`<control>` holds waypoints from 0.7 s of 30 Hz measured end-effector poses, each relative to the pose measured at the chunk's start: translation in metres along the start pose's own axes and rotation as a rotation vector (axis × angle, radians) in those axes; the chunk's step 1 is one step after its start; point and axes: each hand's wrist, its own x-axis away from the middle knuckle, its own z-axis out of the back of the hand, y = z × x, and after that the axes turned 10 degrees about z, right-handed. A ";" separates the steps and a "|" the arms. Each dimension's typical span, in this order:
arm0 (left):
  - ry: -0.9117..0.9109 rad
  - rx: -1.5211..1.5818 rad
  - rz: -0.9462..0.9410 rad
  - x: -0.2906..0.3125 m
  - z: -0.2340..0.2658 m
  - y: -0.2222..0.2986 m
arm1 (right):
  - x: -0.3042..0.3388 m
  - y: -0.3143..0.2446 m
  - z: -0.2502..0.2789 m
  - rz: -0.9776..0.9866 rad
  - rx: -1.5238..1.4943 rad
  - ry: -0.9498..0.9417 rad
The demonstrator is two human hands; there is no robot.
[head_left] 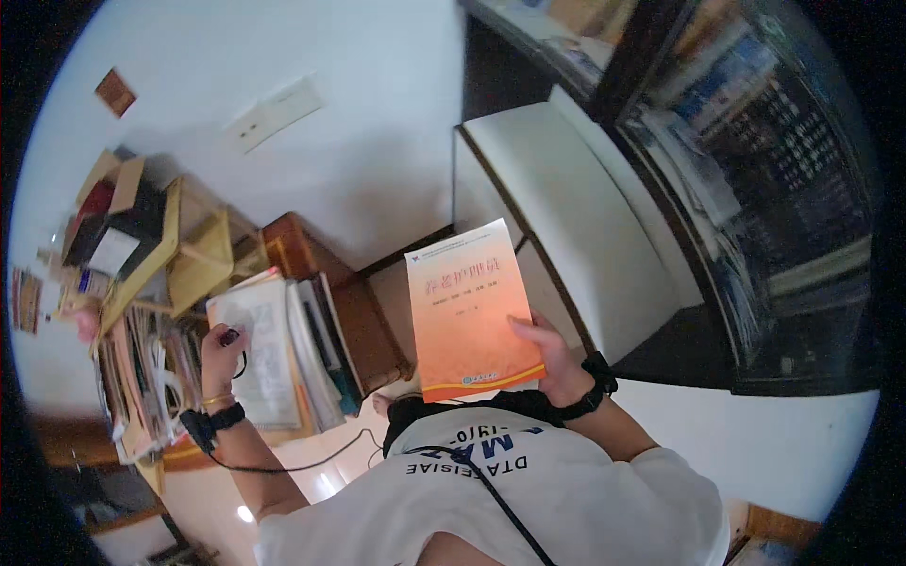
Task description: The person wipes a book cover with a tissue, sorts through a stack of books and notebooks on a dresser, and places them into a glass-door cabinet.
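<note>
An orange paperback book with a pale upper edge and a yellow stripe near its bottom is held upright in front of my body. My right hand grips its lower right edge, thumb on the cover and fingers behind. My left hand is raised at the left, closed around a small dark thing that I cannot make out. Beside that hand, partly covered by it, is a white-covered book at the end of a row of standing books.
A wooden cabinet backs the books. More papers and books fill a yellowish shelf at the left. A dark glass-fronted bookcase rises at the right beside a white panel. A black cable hangs from my left wrist.
</note>
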 end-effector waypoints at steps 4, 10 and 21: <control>-0.160 0.060 -0.189 0.036 -0.121 0.138 | 0.022 -0.018 0.033 0.002 0.014 0.174; -0.574 0.021 -0.507 0.026 -0.391 0.182 | 0.073 -0.046 0.049 0.312 0.114 0.365; -0.896 -0.539 -0.509 0.117 -0.647 0.207 | 0.092 -0.049 0.106 0.749 0.544 0.813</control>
